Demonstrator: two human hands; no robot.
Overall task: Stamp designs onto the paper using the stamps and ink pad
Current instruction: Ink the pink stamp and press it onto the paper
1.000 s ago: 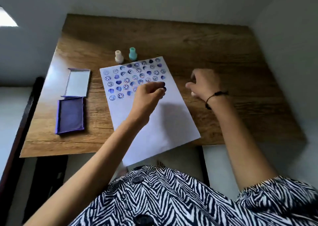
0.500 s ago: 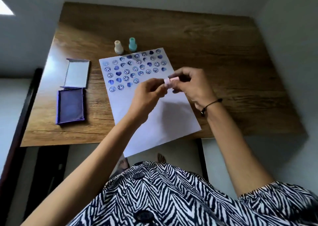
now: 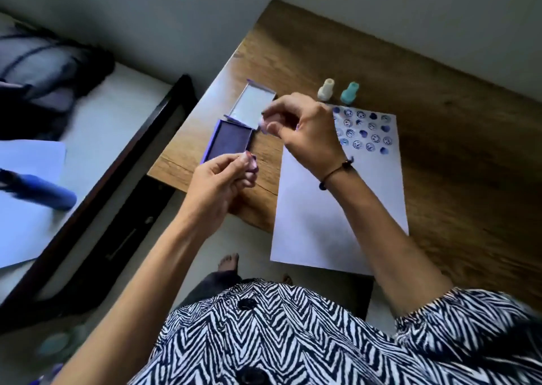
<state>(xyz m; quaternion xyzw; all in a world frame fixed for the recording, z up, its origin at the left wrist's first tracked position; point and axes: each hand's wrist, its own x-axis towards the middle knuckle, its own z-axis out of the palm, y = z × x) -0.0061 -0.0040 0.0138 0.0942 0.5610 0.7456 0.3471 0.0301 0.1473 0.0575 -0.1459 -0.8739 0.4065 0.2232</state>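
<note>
The white paper (image 3: 340,208) lies on the wooden table (image 3: 440,155), with blue smiley and heart prints across its far end. The open purple ink pad (image 3: 230,145) sits left of it, its lid (image 3: 252,105) folded back. My left hand (image 3: 220,179) pinches a small ink-stained stamp piece (image 3: 251,165) just beside the pad's near corner. My right hand (image 3: 305,132) hovers above the table right of the pad, fingers shut on a small pale pink piece (image 3: 264,125). A cream stamp (image 3: 326,90) and a teal stamp (image 3: 350,93) stand beyond the paper.
Left of the table is a dark-framed white surface (image 3: 96,138) with a blue cylinder (image 3: 41,191) lying on a white sheet (image 3: 26,208). A grey bundle (image 3: 44,67) lies at the far left. The paper overhangs the table's near edge.
The view has swung left. Both hands moved from above the paper to beside the ink pad, and they have drawn apart, each holding a piece of the small pink stamp.
</note>
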